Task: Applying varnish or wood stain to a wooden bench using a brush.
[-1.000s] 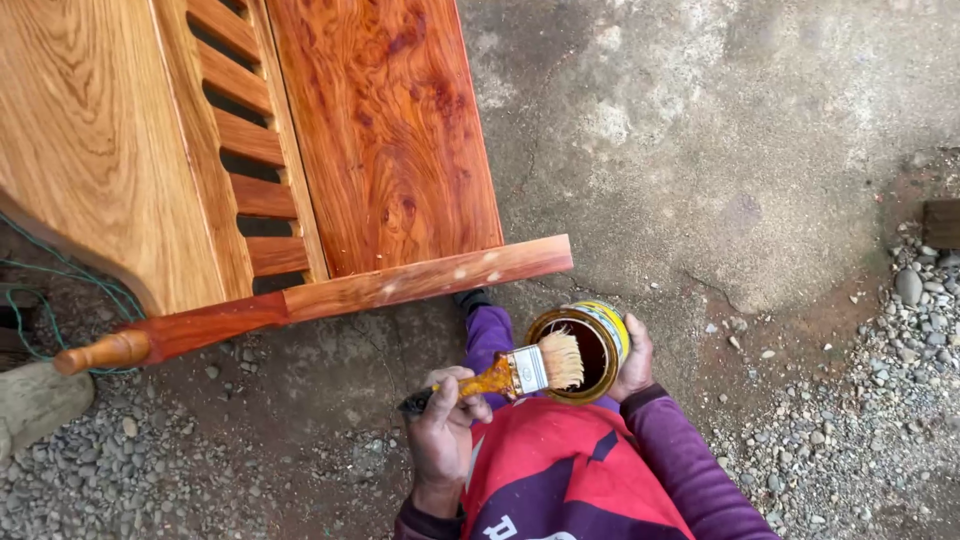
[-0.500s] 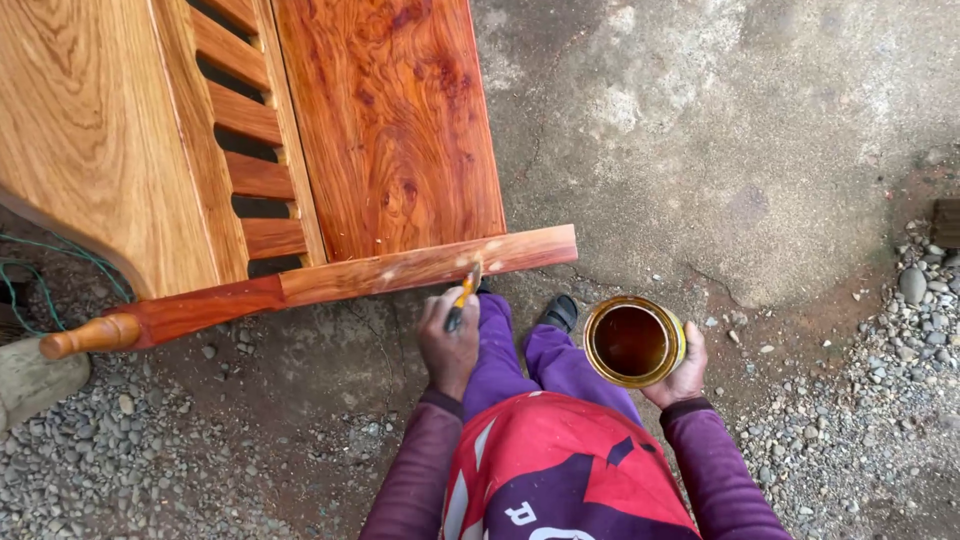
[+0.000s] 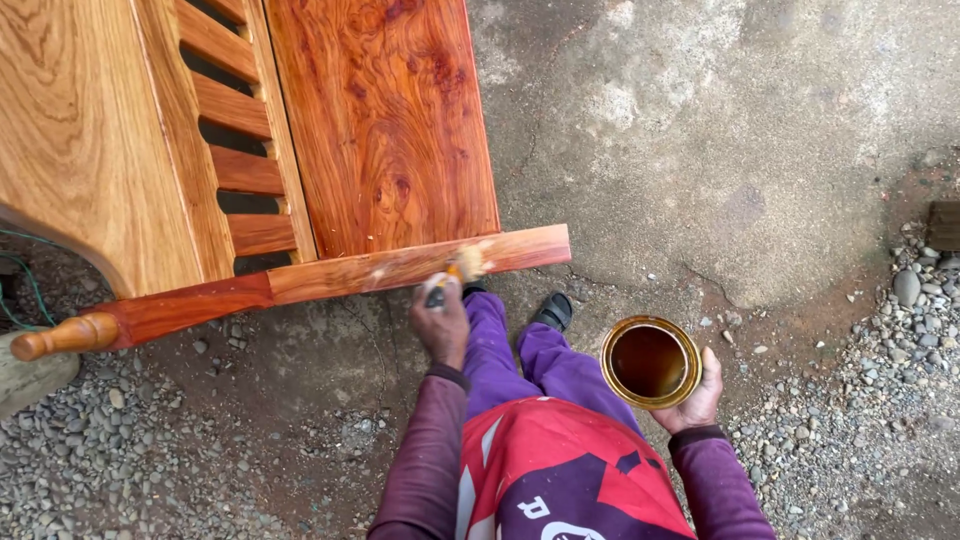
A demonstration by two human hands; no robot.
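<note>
My left hand [image 3: 441, 325] grips a paintbrush [image 3: 458, 272]; its bristles press on the lower rail [image 3: 330, 277] of a large reddish, glossy wooden furniture piece [image 3: 385, 120] lying on the ground. My right hand [image 3: 700, 392] holds an open round tin [image 3: 650, 361] of dark brown varnish from beneath, low at my right side. The rail runs from a rounded knob [image 3: 60, 337] at the left to a cut end near the brush. The part of the rail left of the brush looks darker and wetter.
Slats [image 3: 235, 170] with gaps sit in the furniture's middle. Bare concrete [image 3: 720, 150] spreads to the right, and gravel [image 3: 880, 400] lies at both lower corners. My purple trouser legs and a black shoe [image 3: 553, 310] are below the rail. A green cable [image 3: 30, 285] lies at far left.
The brush left the tin, rose to the rail, and now sits further right on it. The tin moved away to the right and lower.
</note>
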